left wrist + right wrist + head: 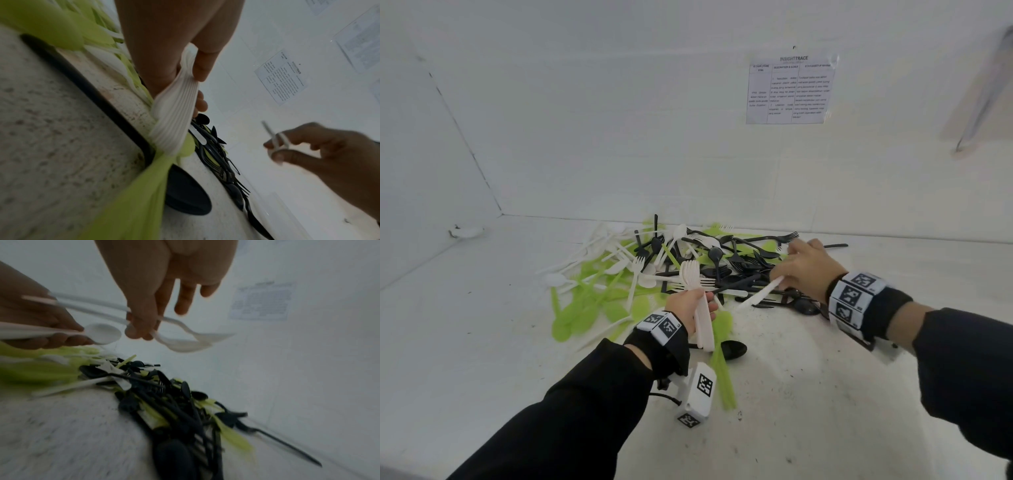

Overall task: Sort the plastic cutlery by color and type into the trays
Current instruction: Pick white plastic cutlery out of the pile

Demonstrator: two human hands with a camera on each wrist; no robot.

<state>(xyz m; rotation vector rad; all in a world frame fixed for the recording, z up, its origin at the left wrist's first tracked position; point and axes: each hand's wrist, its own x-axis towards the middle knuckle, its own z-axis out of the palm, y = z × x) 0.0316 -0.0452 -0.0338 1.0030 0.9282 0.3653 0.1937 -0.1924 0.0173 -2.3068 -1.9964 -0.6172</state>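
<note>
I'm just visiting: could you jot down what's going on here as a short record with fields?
Surface: white speckled table
Pile: mixed green, white and black plastic cutlery
Left hand: grips a stacked bundle of white plastic forks
Right hand: pinches two white plastic utensils
Wall: taped printed paper sheet
Trays: none in view
</note>
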